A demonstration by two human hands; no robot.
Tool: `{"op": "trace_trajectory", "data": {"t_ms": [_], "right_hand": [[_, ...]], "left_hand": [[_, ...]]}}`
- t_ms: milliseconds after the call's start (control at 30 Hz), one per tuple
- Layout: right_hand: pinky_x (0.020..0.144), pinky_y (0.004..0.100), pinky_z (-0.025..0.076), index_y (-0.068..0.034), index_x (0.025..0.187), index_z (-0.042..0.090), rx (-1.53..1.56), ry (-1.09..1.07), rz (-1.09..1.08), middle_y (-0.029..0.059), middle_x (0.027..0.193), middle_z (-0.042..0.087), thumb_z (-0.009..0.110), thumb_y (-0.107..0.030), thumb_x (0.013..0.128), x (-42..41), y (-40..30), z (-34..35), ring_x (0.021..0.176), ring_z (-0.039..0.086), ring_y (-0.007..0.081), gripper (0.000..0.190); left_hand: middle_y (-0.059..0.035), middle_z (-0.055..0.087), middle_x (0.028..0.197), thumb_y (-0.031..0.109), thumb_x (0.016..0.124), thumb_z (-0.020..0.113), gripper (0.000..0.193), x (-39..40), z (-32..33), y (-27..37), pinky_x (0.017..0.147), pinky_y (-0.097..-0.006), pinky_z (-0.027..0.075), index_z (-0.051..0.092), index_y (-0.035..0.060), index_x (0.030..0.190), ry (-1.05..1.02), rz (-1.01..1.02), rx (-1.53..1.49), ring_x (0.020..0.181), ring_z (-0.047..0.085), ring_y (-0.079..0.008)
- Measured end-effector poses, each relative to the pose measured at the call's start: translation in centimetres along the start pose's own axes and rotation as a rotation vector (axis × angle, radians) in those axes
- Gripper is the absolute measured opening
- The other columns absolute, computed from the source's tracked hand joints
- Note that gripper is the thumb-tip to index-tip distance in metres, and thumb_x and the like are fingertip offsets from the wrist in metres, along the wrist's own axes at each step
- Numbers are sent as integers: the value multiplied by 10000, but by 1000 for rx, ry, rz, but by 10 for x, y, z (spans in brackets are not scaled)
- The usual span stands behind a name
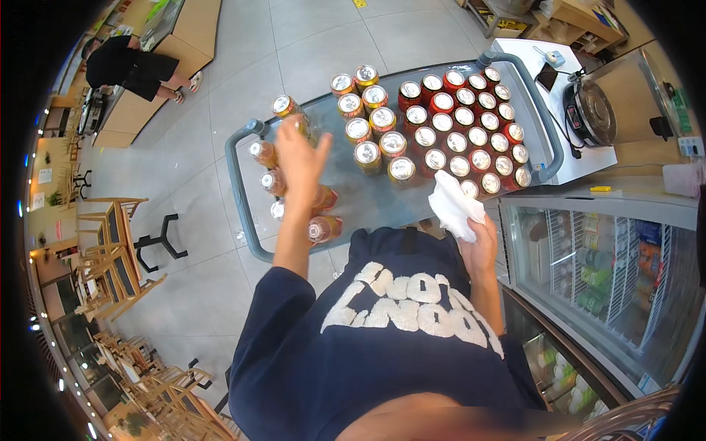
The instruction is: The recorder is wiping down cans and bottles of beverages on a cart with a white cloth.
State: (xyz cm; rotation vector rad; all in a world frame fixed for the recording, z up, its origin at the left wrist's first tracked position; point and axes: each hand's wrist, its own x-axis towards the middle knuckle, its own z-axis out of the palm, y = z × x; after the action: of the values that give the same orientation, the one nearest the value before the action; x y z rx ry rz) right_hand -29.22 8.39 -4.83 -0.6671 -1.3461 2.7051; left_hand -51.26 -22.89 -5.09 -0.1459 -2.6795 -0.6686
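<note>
A grey cart [342, 193] stands before me with drinks on its top. My left hand [300, 151] is over its left end, thumb spread from the fingers, close to a gold-topped can [284, 106]. A second gold can or bottle is partly hidden behind those fingers. Plastic bottles of orange-brown drink [325, 228] stand around my left wrist. My right hand [479, 242] grips a crumpled white cloth or tissue [455, 204] at the cart's near edge. Beyond the cloth are rows of red cans [442, 122]; gold cans [358, 130] stand in two columns mid-cart.
A glass-door drinks fridge [601, 264] is at my right. Beside the cart's right handle [543, 110], a white table [598, 162] holds an electric cooker [590, 113] and cables. Wooden chairs [113, 248] are at left. Another person [129, 63] stands by a counter [185, 49].
</note>
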Motion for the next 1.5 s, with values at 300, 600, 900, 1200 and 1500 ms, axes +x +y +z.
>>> {"op": "trace_trajectory", "data": {"t_ms": [300, 600, 900, 1200, 1500], "right_hand": [[1133, 448, 408, 58, 1421, 513, -53, -19, 40, 174, 1402, 594, 524, -72, 934, 1, -6, 4, 1324, 559, 315, 505], [1102, 406, 452, 54, 1403, 536, -19, -57, 53, 161, 1370, 616, 489, -39, 969, 6, -11, 6, 1283, 592, 279, 446], [1219, 413, 312, 0, 1424, 572, -861, -691, -630, 207, 1546, 484, 434, 89, 905, 67, -32, 141, 1465, 430, 338, 545], [1213, 538, 315, 51, 1229, 658, -1438, -1168, -568, 204, 1482, 529, 568, 36, 792, 10, -25, 140, 1458, 390, 434, 446], [1064, 332, 470, 112, 1408, 549, -477, -404, -150, 187, 1419, 613, 421, -114, 980, 35, -103, 137, 1282, 602, 233, 500]], "left_hand": [[-223, 603, 1295, 295, 757, 883, 765, -82, 81, 41, 968, -502, 497, 502, -2, 1350, -210, -231, -147, 1160, 585, -430], [-173, 656, 1242, 304, 742, 902, 743, -95, 52, 48, 986, -470, 489, 543, 24, 1329, 5, -154, -328, 1163, 596, -384], [-136, 615, 1362, 729, 987, 443, 820, -96, -10, 85, 1049, -461, 507, 494, 37, 1424, -187, -823, -2143, 1199, 637, -282], [-119, 662, 1197, 925, 831, 419, 1044, -114, 10, 65, 903, -473, 577, 522, 42, 1380, -286, -1149, -2348, 978, 691, -317], [-200, 522, 1493, 880, 852, 457, 1015, -95, -9, 96, 1160, -606, 367, 423, 127, 1532, -637, -881, -2612, 1335, 539, -398]]}}
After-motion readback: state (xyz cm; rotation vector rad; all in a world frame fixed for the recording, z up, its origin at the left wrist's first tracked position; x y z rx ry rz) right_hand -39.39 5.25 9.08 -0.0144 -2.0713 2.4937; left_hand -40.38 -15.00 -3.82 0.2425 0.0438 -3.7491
